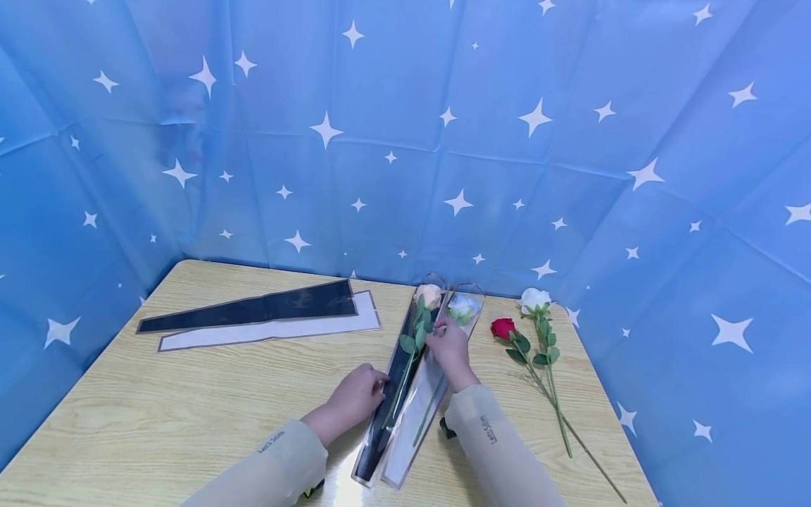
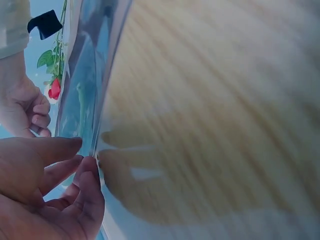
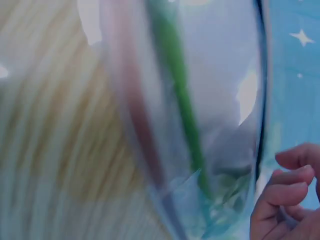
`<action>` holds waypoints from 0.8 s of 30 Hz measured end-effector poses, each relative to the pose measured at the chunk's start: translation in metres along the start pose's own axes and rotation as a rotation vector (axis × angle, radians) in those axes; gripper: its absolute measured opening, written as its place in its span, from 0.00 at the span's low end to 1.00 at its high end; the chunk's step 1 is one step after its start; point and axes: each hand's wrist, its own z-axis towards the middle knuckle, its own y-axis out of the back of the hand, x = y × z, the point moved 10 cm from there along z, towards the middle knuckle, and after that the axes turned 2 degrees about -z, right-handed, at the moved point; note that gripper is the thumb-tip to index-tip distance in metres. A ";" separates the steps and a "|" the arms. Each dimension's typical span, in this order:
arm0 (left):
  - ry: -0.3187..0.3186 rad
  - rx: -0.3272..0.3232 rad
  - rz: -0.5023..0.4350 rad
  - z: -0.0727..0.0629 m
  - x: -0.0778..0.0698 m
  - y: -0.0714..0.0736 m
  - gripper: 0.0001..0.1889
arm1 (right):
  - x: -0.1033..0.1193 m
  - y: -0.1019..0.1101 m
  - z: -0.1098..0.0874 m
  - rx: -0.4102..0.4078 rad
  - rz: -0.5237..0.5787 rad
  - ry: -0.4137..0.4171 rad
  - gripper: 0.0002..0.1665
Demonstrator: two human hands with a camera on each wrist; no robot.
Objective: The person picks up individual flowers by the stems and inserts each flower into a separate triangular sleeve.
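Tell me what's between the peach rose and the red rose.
Head view: the pale blue rose and its white sleeve lie between them.

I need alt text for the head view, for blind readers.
A person's left hand is at the edge of a black sleeve with a peach rose; the right hand is over the adjacent white sleeve with a pale blue rose. On the table, a red rose and a white rose lie right; a second black sleeve and second white sleeve, left.
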 end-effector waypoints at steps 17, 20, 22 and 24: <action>0.179 -0.143 0.113 0.014 0.062 0.067 0.21 | 0.053 -0.071 -0.010 0.372 0.520 -0.095 0.25; 0.201 -0.145 0.156 0.016 0.075 0.073 0.23 | 0.050 -0.083 -0.009 0.448 0.589 -0.185 0.27; 0.201 -0.145 0.185 0.018 0.080 0.076 0.24 | 0.048 -0.089 -0.007 0.478 0.640 -0.245 0.27; 0.203 -0.141 0.205 0.020 0.083 0.079 0.25 | 0.047 -0.094 -0.006 0.496 0.703 -0.297 0.28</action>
